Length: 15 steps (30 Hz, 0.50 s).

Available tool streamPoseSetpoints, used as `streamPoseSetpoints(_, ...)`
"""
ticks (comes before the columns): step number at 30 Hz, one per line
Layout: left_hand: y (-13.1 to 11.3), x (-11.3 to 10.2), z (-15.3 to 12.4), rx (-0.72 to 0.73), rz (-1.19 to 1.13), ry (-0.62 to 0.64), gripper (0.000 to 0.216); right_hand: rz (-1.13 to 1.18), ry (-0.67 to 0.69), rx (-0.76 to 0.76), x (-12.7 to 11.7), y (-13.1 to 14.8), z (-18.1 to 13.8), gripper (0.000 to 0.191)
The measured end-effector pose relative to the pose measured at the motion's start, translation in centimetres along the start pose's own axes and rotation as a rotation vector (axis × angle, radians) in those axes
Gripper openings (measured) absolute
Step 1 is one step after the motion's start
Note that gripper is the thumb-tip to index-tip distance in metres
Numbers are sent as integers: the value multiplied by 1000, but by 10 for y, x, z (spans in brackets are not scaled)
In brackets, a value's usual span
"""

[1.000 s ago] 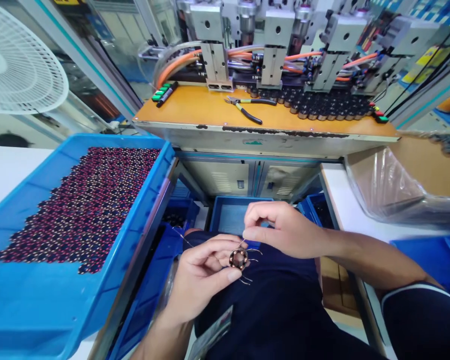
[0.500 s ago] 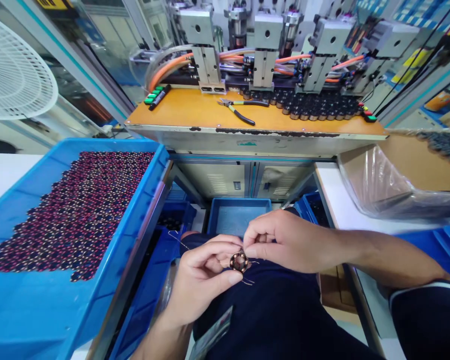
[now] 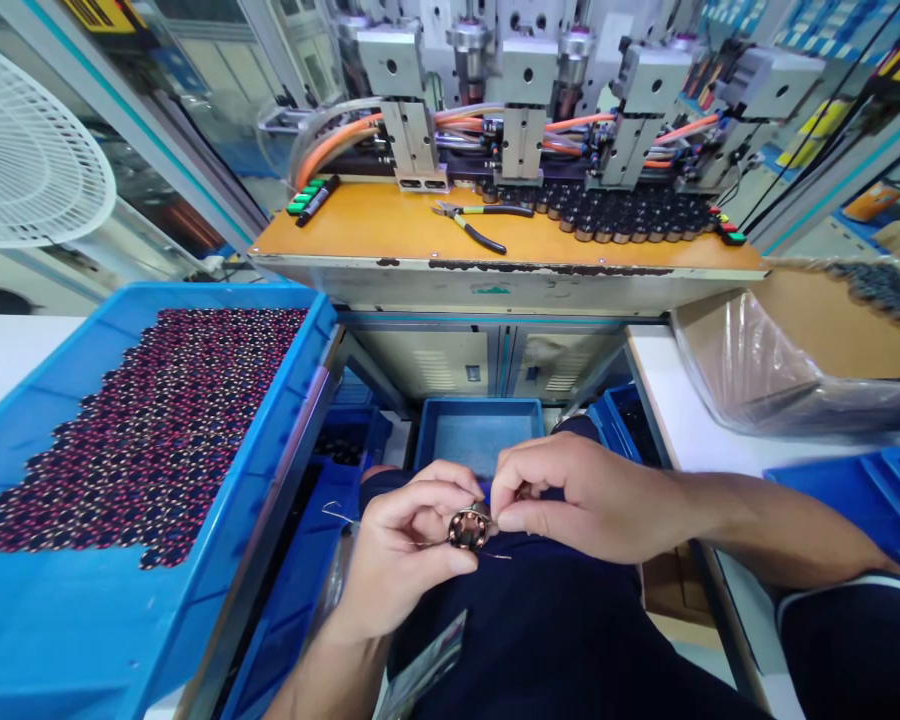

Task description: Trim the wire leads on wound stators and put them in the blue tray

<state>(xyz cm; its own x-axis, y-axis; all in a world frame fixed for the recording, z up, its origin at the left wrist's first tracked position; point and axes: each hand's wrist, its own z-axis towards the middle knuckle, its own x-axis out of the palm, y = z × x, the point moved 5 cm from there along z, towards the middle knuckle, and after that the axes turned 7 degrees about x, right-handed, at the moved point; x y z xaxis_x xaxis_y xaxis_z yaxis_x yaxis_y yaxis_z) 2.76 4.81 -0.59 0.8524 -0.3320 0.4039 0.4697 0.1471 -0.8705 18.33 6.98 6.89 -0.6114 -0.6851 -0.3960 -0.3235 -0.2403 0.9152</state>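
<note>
Over my lap, my left hand (image 3: 412,535) grips a small round motor stator (image 3: 469,530) between thumb and fingers. Its open ring faces up toward me, with copper windings around the inside. Thin wire ends stick out from it, one to the lower right and a longer one to the left behind my hand. My right hand (image 3: 577,498) is closed at the stator's right edge, with thumb and forefinger pinching what looks like a wire end, mostly hidden by the fingertips.
On the left, a blue tray (image 3: 52,625) holds rows of wound stators (image 3: 172,420). Ahead, an orange machine ledge (image 3: 367,225) carries pliers (image 3: 480,225), markers (image 3: 315,200) and dark round parts (image 3: 630,215). A plastic-lined box (image 3: 787,370) stands right; a blue bin (image 3: 480,405) sits low ahead.
The stator has tilted and shifted slightly left and down in my left hand. My right hand has moved a little right and down, its fingers still pinched at the stator's edge.
</note>
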Motion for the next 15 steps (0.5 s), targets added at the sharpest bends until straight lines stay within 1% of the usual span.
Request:
streamPoseSetpoints(4, -1, 0, 0, -1, 15, -27, 40, 8, -9, 5, 2, 1, 1, 12)
streamPoseSetpoints(7, -2, 3, 0, -2, 32, -18, 38, 3, 0, 50, 2, 0, 0, 12)
streamPoseSetpoints(9, -4, 3, 0, 3, 27, -13, 34, -8, 66, 56, 1, 0, -3, 11)
streamPoseSetpoints(11, -4, 4, 0, -3, -4, -10, 32, -52, 157, 3, 0, 1, -6, 10)
streamPoseSetpoints(12, -4, 4, 0, -12, -29, -7, 32, -109, 155, -44, -2, 1, -8, 9)
streamPoseSetpoints(13, -3, 5, 0, -25, -60, -5, 32, -189, 110, -110, -6, 3, -9, 8)
streamPoseSetpoints(15, 0, 7, 0, -54, -132, 8, 33, -374, -76, -301, -14, 7, -11, 7)
